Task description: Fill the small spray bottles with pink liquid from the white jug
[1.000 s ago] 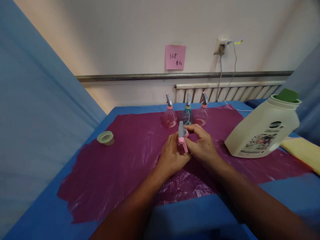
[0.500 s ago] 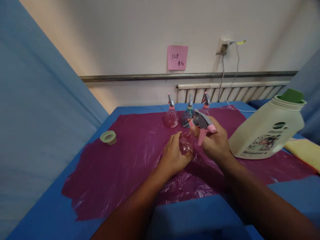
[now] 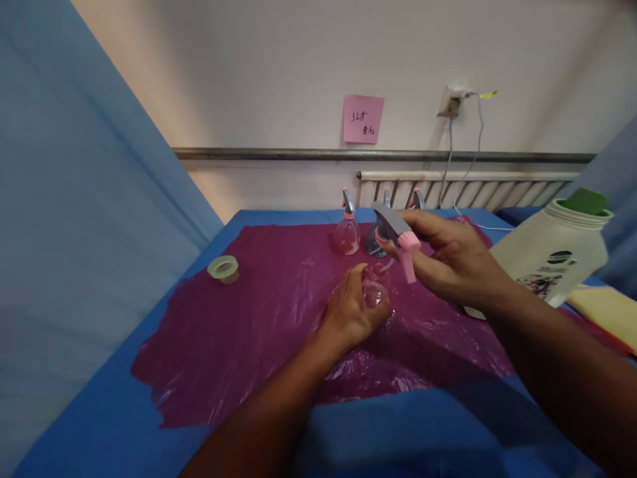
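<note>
Head view (single cam, looking fwd and down). The left hand (image 3: 348, 313) is wrapped round a small clear bottle (image 3: 374, 293), which stands upright on the purple plastic sheet (image 3: 239, 318) near the table's middle, neck open. The right hand (image 3: 455, 262) pinches a grey-and-pink spray head (image 3: 397, 232), lifted clear of the bottle. The head sits just above and to the right of the neck, nozzle pointing left and pink trigger hanging down, so its long axis runs roughly crosswise. The left hand is the nearer to the bottle; the right is apart from it.

Behind, approx. in a row: three capped spray bottles (image 3: 347, 234), partly hidden by the right hand. Right: a white detergent jug (image 3: 552, 262) with a green cap (opaque, fill level unseen). The held bottle's contents can't be judged. Left: a green tape roll (image 3: 223, 268). Blue cloth covers the table (image 3: 99, 425).
</note>
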`<move>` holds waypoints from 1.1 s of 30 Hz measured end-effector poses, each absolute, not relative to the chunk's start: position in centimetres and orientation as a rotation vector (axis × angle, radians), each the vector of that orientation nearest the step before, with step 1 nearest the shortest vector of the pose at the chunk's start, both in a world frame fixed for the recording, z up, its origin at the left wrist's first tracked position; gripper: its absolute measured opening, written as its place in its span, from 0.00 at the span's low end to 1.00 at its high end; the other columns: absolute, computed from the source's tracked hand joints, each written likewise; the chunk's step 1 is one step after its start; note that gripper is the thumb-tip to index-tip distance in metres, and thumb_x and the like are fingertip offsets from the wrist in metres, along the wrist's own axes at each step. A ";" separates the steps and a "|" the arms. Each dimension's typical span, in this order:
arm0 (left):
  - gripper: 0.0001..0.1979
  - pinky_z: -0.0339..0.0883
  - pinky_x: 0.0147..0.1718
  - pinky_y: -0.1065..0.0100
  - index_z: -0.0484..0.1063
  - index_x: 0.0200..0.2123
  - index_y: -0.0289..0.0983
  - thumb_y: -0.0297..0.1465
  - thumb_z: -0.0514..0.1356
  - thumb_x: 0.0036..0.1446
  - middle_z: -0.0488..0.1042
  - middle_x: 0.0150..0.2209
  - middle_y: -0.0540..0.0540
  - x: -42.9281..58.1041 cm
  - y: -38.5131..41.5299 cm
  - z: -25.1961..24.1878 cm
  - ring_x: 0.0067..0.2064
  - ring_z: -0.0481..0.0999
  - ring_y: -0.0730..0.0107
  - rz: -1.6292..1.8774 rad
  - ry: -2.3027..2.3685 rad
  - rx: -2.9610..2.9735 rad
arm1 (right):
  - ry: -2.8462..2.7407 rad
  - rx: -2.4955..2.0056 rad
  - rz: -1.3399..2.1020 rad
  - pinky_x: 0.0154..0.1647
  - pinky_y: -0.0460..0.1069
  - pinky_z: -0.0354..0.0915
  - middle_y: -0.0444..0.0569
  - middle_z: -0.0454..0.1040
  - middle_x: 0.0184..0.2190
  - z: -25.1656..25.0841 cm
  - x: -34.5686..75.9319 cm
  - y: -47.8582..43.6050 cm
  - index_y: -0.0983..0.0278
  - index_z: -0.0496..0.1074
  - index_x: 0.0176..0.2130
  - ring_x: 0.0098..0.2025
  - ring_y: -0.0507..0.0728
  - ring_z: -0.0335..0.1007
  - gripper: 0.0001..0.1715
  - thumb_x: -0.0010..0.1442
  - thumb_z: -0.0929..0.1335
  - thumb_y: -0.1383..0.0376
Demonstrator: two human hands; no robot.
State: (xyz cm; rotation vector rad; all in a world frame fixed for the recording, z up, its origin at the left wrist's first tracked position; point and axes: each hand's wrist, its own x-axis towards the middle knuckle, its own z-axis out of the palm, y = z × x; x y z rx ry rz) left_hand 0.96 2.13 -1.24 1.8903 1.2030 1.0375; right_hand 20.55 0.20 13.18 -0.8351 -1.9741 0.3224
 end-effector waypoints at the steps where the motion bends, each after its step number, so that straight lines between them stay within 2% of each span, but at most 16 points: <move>1: 0.39 0.73 0.68 0.38 0.66 0.70 0.46 0.35 0.75 0.58 0.78 0.65 0.38 1.0 2.1 -1.2 0.66 0.80 0.40 1.023 1.231 1.896 | -1.972 -0.851 0.312 0.45 0.52 0.77 0.47 0.84 0.44 13.6 20.5 0.3 0.56 0.83 0.56 0.44 0.58 0.81 0.13 0.74 0.73 0.63; 6: 0.36 0.78 0.62 0.42 0.68 0.66 0.48 0.35 0.77 0.58 0.81 0.60 0.41 0.9 2.1 -1.1 0.60 0.84 0.45 1.000 1.267 1.914 | -1.911 -0.932 0.353 0.37 0.50 0.71 0.45 0.81 0.39 14.3 20.4 0.8 0.56 0.83 0.52 0.38 0.56 0.76 0.09 0.74 0.75 0.59; 9: 0.36 0.79 0.61 0.43 0.68 0.68 0.48 0.37 0.76 0.60 0.81 0.59 0.41 0.9 2.1 -1.1 0.59 0.84 0.47 0.980 1.276 1.897 | -1.783 -0.913 0.393 0.37 0.50 0.71 0.46 0.81 0.40 13.8 20.5 1.4 0.57 0.82 0.50 0.39 0.56 0.75 0.11 0.73 0.76 0.56; 15: 0.38 0.75 0.66 0.40 0.66 0.69 0.48 0.38 0.76 0.60 0.80 0.64 0.38 0.8 2.0 -1.0 0.64 0.81 0.42 0.954 1.288 1.897 | -1.692 -0.876 0.429 0.37 0.50 0.72 0.45 0.82 0.41 13.2 21.0 2.3 0.57 0.81 0.53 0.38 0.55 0.76 0.19 0.68 0.80 0.52; 20: 0.37 0.75 0.66 0.40 0.66 0.69 0.50 0.39 0.75 0.61 0.79 0.64 0.40 0.8 2.1 -1.5 0.63 0.81 0.43 0.982 1.263 1.891 | -1.700 -0.879 0.479 0.39 0.52 0.76 0.46 0.84 0.41 14.1 21.0 1.6 0.57 0.81 0.50 0.39 0.57 0.79 0.19 0.67 0.80 0.50; 23: 0.38 0.74 0.68 0.40 0.67 0.69 0.49 0.39 0.76 0.59 0.78 0.66 0.40 0.9 1.9 -1.4 0.65 0.80 0.43 0.985 1.278 1.914 | -1.614 -0.855 0.394 0.39 0.52 0.76 0.45 0.83 0.39 15.2 20.6 0.9 0.58 0.81 0.48 0.40 0.57 0.79 0.16 0.65 0.81 0.54; 26: 0.37 0.75 0.68 0.42 0.67 0.69 0.47 0.38 0.74 0.60 0.77 0.66 0.40 1.0 1.7 -1.1 0.66 0.80 0.44 0.973 1.296 1.916 | -1.724 -0.851 0.323 0.41 0.52 0.75 0.45 0.82 0.40 15.9 19.7 0.6 0.57 0.82 0.51 0.41 0.57 0.79 0.14 0.66 0.78 0.60; 30: 0.36 0.76 0.66 0.40 0.70 0.68 0.43 0.40 0.75 0.59 0.80 0.63 0.38 1.2 1.8 -0.7 0.64 0.81 0.41 0.945 1.301 1.946 | -1.995 -0.775 0.323 0.45 0.53 0.76 0.46 0.84 0.46 15.8 17.1 1.5 0.56 0.81 0.56 0.44 0.57 0.81 0.18 0.68 0.72 0.67; 33: 0.31 0.77 0.65 0.40 0.76 0.64 0.42 0.39 0.76 0.61 0.83 0.58 0.40 1.3 1.9 -0.5 0.64 0.81 0.38 0.925 1.256 1.966 | -2.182 -0.717 0.296 0.49 0.53 0.75 0.45 0.85 0.48 14.9 13.3 2.8 0.57 0.80 0.57 0.46 0.57 0.81 0.20 0.68 0.70 0.71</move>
